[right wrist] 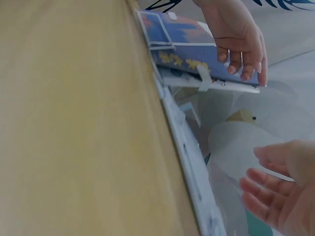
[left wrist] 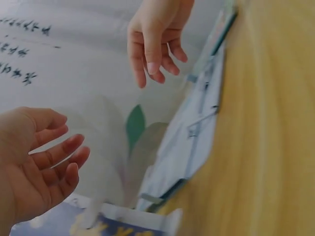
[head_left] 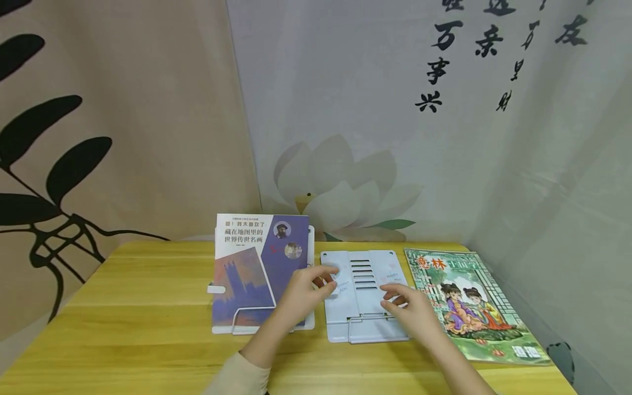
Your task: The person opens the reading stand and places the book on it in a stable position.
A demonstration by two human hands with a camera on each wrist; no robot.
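Observation:
A pale blue-white book stand (head_left: 364, 303) lies folded on the table, with a row of slots down its middle and a wire bar across its front. My left hand (head_left: 307, 289) hovers above its left side, fingers loosely bent and holding nothing. Over its right part is my right hand (head_left: 408, 308), fingers likewise loosely curled around nothing. In the left wrist view a gap shows between the left hand (left wrist: 42, 162) and the stand (left wrist: 189, 123). To the left, a purple-and-white book (head_left: 292, 277) leans upright on a second white stand (head_left: 311, 247), partly behind the left forearm.
A green illustrated magazine (head_left: 474, 307) lies on the right of the wooden table (head_left: 148, 307), partly behind the right forearm. Behind the table hangs a printed curtain (head_left: 340, 99) with a lotus and dark characters. A white clip (head_left: 216, 289) grips the book's left edge.

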